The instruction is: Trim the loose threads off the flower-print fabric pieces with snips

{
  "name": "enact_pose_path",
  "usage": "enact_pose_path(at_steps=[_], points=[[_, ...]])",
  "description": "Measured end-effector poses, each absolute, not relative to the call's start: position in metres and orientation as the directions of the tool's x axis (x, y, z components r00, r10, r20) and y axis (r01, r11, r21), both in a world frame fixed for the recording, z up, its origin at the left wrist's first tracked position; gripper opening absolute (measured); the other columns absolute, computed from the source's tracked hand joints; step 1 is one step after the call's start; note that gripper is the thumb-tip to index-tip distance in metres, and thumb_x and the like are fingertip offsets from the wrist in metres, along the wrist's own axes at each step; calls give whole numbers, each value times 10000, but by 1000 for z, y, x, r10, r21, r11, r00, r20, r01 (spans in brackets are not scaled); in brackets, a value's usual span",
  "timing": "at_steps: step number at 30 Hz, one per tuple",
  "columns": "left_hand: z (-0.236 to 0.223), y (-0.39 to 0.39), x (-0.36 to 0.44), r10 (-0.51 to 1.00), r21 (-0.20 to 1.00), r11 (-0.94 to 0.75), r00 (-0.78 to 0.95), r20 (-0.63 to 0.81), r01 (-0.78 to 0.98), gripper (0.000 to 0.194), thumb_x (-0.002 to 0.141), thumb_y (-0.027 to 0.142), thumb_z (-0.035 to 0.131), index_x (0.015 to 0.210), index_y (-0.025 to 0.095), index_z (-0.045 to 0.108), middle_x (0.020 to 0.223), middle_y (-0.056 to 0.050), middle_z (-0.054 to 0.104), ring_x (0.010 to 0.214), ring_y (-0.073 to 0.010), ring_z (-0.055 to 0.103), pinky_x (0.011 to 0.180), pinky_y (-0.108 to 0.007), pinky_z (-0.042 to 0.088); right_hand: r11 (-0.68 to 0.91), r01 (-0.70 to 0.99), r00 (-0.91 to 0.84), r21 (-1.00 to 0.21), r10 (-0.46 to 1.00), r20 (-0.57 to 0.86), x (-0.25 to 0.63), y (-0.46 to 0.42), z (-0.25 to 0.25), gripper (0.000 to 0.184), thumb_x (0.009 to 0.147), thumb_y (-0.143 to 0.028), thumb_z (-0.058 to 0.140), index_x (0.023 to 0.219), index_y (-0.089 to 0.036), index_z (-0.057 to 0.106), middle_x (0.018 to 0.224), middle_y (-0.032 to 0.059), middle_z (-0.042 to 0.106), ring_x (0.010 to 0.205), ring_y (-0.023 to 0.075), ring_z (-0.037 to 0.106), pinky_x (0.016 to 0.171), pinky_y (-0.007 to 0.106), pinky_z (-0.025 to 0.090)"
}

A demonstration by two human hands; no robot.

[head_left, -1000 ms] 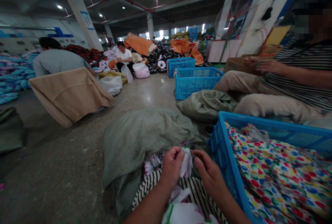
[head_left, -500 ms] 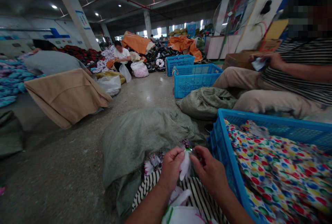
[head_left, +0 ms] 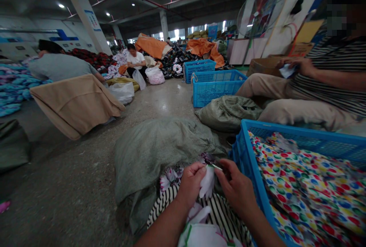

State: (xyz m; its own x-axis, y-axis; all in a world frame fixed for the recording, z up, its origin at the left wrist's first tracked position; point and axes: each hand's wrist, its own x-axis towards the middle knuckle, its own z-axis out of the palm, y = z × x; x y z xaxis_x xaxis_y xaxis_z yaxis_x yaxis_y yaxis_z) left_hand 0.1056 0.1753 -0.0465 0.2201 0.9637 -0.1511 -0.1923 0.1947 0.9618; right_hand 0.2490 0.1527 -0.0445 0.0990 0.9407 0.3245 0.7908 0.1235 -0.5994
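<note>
My left hand (head_left: 192, 182) is closed in a pinch on a white glove (head_left: 206, 184) with a green edge; its fingers hang downward. At that green edge, my right hand (head_left: 236, 184) is closed on a thin, pale, pointed thing (head_left: 217, 167), whose kind I cannot make out. More white pieces with green trim and pink print (head_left: 201, 235) lie on my lap, over black-and-white striped cloth (head_left: 162, 203). Just beyond my hands, purple-and-white printed pieces (head_left: 170, 178) show at the mouth of a grey-green sack (head_left: 160, 144).
To the right stands a blue crate (head_left: 246, 151) full of colourful dotted pieces (head_left: 309, 186). A seated person in a striped top (head_left: 337, 71) is beyond it. Another sack (head_left: 228, 111) and blue crates (head_left: 219, 86) lie ahead. A brown-draped seat (head_left: 76, 104) stands left.
My right hand has turned slightly, and the pale pointed thing now shows at the glove's edge. The glove stays in my left hand. The view has shifted a little.
</note>
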Motion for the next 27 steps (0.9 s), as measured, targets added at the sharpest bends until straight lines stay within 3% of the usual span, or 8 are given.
enact_pose_path(at_steps=[5,20,27], points=[[-42,175,106,964,956,191,224,-141,-221,212,720,334,554,712,126,591,580,28,462,514,-69,344,505,-189,295,239,795,-23,-558,930,366,246,149,-45,235,821,-352,460,985,-208,545,817,34,696,649,171,652,570,268,496],[-43,174,105,955,979,122,289,-70,-164,201,744,320,545,681,133,582,614,28,432,569,-84,359,544,-198,293,239,815,-48,-528,936,350,248,151,-45,270,846,-370,426,1021,-193,530,885,59,693,718,185,661,617,282,506],[-38,174,105,959,988,63,282,-20,-144,199,738,313,560,657,137,606,646,16,466,628,-100,399,612,-199,318,261,798,-43,-543,924,381,249,151,-47,242,841,-359,438,947,-201,586,821,47,699,696,190,657,619,285,489]])
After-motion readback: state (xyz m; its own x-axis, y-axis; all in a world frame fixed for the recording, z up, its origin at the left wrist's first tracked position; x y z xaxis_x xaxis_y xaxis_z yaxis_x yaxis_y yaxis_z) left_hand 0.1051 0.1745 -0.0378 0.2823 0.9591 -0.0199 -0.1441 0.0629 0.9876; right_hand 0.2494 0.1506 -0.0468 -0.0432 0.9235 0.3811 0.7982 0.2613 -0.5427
